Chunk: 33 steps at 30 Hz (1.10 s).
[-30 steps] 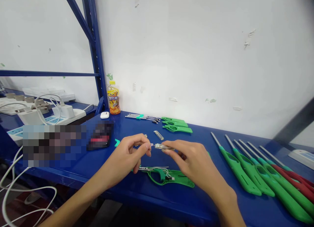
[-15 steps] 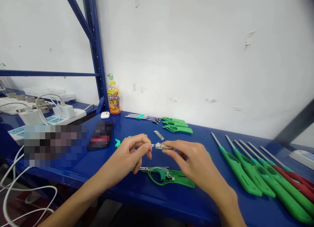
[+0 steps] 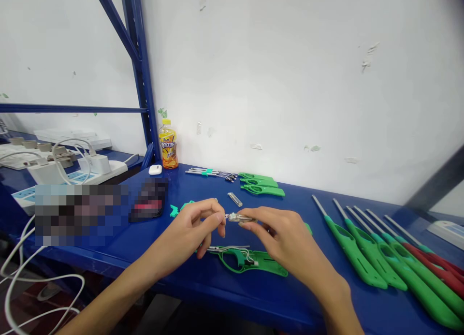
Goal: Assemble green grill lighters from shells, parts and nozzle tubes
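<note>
My right hand (image 3: pixel 284 231) pinches a small clear plastic fuel tank (image 3: pixel 234 217) between thumb and fingers, its metal-looking end pointing left. The fingertips of my left hand (image 3: pixel 199 224) are pressed together at a tiny pale pinkish part (image 3: pixel 226 216), which meets the end of the tank; its shape is too small to make out. Below both hands lies an opened green lighter shell (image 3: pixel 270 265) holding a metal tube, wires and a teal trigger (image 3: pixel 239 259). A second clear tank (image 3: pixel 235 199) rests on the blue table just beyond my hands.
Several long-necked green and red lighters (image 3: pixel 355 253) lie at right. Green shell halves (image 3: pixel 263 191) and metal tubes with wires (image 3: pixel 210 172) are at the back, near a drink bottle (image 3: pixel 168 146) and a white case (image 3: pixel 155 169). Teal pieces (image 3: pixel 174 211) sit beyond my left hand.
My left fingertips have shifted slightly right, and the fuel tank's end looks a little turned. The gap between fingertips and tank is smaller. Everything on the table stays put.
</note>
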Motion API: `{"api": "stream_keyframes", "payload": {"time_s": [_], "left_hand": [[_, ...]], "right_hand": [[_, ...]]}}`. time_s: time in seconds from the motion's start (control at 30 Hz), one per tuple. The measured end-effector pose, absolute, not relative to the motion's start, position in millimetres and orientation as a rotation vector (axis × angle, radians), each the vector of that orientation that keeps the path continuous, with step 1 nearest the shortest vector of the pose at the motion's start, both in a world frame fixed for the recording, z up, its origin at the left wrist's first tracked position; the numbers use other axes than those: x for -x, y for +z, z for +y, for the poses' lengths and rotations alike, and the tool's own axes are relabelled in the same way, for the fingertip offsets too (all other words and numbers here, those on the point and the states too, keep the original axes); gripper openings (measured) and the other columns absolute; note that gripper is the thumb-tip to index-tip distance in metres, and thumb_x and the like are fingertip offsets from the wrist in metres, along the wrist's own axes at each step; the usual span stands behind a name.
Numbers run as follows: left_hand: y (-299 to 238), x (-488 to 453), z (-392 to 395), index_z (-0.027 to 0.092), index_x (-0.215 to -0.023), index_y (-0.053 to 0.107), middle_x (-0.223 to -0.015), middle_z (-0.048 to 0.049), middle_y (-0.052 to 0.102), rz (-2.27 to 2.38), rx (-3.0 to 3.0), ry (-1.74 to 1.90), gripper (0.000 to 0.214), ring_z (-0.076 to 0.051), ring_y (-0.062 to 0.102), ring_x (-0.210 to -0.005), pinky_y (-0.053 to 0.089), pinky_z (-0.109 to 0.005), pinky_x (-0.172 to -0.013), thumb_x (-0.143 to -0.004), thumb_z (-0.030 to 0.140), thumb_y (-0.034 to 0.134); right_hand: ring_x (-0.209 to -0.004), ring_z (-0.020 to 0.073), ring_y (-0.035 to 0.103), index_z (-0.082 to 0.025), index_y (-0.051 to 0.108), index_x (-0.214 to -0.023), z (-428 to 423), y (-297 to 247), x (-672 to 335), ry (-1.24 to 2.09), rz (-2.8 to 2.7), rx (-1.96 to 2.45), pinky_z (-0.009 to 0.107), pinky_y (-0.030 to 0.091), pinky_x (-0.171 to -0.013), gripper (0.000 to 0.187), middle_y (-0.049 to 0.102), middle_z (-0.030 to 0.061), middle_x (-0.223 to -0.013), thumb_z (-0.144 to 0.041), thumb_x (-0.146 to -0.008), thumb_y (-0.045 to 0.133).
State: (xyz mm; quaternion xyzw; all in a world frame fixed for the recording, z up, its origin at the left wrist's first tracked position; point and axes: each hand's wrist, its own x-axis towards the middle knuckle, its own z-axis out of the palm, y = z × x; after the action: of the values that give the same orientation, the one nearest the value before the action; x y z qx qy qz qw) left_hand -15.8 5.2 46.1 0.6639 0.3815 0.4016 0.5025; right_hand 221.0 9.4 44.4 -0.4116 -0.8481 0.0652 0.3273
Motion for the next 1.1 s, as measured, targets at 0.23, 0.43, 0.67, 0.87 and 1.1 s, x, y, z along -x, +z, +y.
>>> {"api": "stream_keyframes", "payload": {"time_s": [0.23, 0.43, 0.67, 0.87, 1.1], "left_hand": [[43, 13, 6, 0.018, -0.088, 0.060, -0.080, 0.0019, 0.068, 0.929, -1.592, 0.964, 0.039, -0.003, 0.045, -0.041, 0.022, -0.018, -0.041, -0.101, 0.056, 0.062], [46, 10, 3, 0.020, -0.089, 0.061, -0.080, 0.0016, 0.068, 0.968, -1.620, 0.959, 0.041, -0.005, 0.045, -0.040, 0.029, -0.020, -0.041, -0.099, 0.059, 0.061], [47, 7, 0, 0.020, -0.088, 0.063, -0.079, 0.0011, 0.067, 1.003, -1.640, 0.984, 0.042, -0.005, 0.044, -0.040, 0.031, -0.020, -0.041, -0.099, 0.060, 0.061], [48, 7, -2, 0.019, -0.082, 0.063, -0.073, 0.0024, 0.064, 1.015, -1.595, 1.077, 0.040, -0.004, 0.039, -0.038, 0.025, -0.021, -0.040, -0.097, 0.056, 0.063], [50, 10, -2, 0.017, -0.079, 0.065, -0.072, 0.0038, 0.062, 0.982, -1.549, 1.067, 0.036, -0.003, 0.039, -0.040, 0.024, -0.021, -0.044, -0.098, 0.047, 0.066]], "right_hand": [[-0.092, 0.0200, 0.080, -0.033, 0.079, -0.120, 11, 43, -223, 0.127, -2.251, 1.069, 0.032, 0.053, -0.076, 0.020, 0.085, -0.0051, -0.108, -0.029, -0.109, 0.062], [-0.092, 0.0213, 0.080, -0.028, 0.079, -0.121, 13, 40, -222, 0.095, -2.253, 1.047, 0.032, 0.056, -0.077, 0.021, 0.085, -0.0008, -0.109, -0.026, -0.109, 0.062], [-0.092, 0.0221, 0.081, -0.027, 0.077, -0.125, 15, 38, -221, 0.045, -2.278, 1.030, 0.032, 0.056, -0.076, 0.025, 0.085, 0.0018, -0.109, -0.022, -0.109, 0.058], [-0.063, 0.0195, 0.075, -0.026, 0.073, -0.117, 9, 40, -209, -0.236, -2.341, 1.137, 0.029, 0.034, -0.053, 0.026, 0.080, 0.0002, -0.087, -0.013, -0.104, 0.055], [-0.062, 0.0197, 0.073, -0.026, 0.070, -0.114, 4, 43, -203, -0.206, -2.388, 1.208, 0.030, 0.028, -0.053, 0.030, 0.077, -0.0010, -0.084, -0.006, -0.101, 0.052]]}}
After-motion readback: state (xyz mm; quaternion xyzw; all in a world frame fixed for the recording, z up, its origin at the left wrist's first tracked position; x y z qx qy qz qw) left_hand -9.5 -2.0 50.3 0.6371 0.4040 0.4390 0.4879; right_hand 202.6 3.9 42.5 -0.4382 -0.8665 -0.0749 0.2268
